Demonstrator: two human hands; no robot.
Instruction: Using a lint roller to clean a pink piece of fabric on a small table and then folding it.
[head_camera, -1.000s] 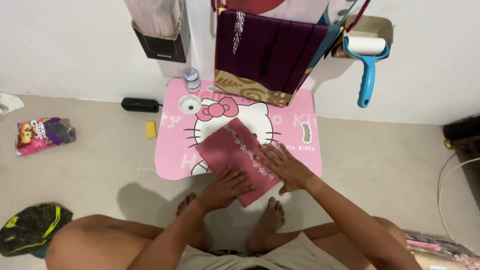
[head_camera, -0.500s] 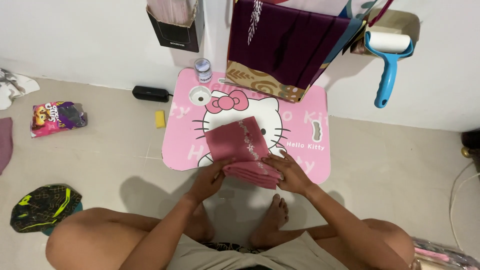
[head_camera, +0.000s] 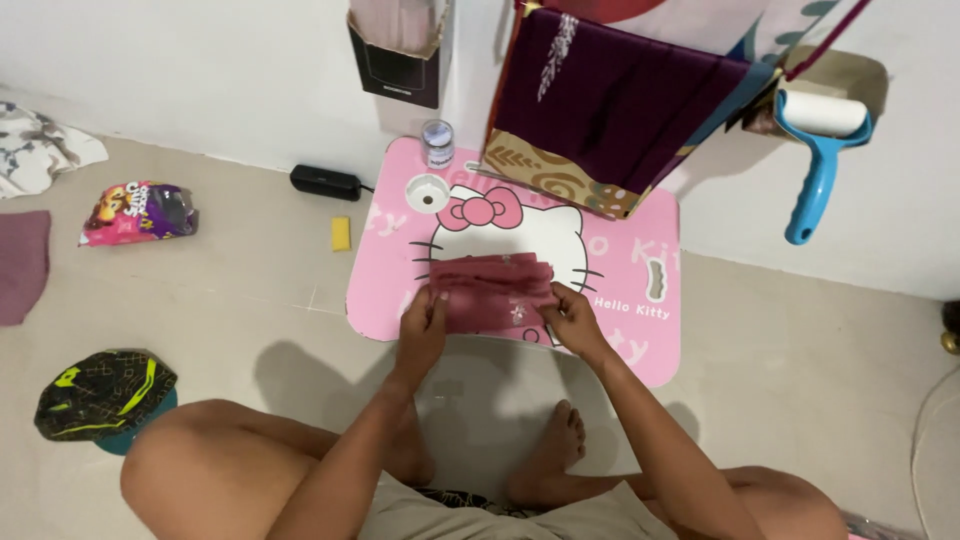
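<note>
Head view, looking down at a seated person's bare legs and a low pink table (head_camera: 660, 345) with a cartoon cat printed on it. At far left a purple cloth (head_camera: 22, 265) lies on the floor, with a bright snack bag (head_camera: 138, 211) just past it and a black-and-yellow cap (head_camera: 100, 392) nearer the knee. A small yellow block (head_camera: 341, 233) and a black box (head_camera: 325, 182) sit on the floor beside the table's left edge. On the table's far left corner stands a small clear bottle (head_camera: 437, 143).

The left hand (head_camera: 423, 325) grips the left end of a folded dusty-red cloth (head_camera: 495, 290), fingers curled over its edge. That cloth lies across the middle of the table, over the cat's face (folded into a flat band, several layers showing). The right hand (head_camera: 572, 320) pinches its right end, fingers closed on the fabric.

Behind the table a dark purple garment (head_camera: 620, 110) with a patterned gold hem hangs against the wall. At far right a blue-handled lint roller (head_camera: 818, 150) hangs too.
</note>
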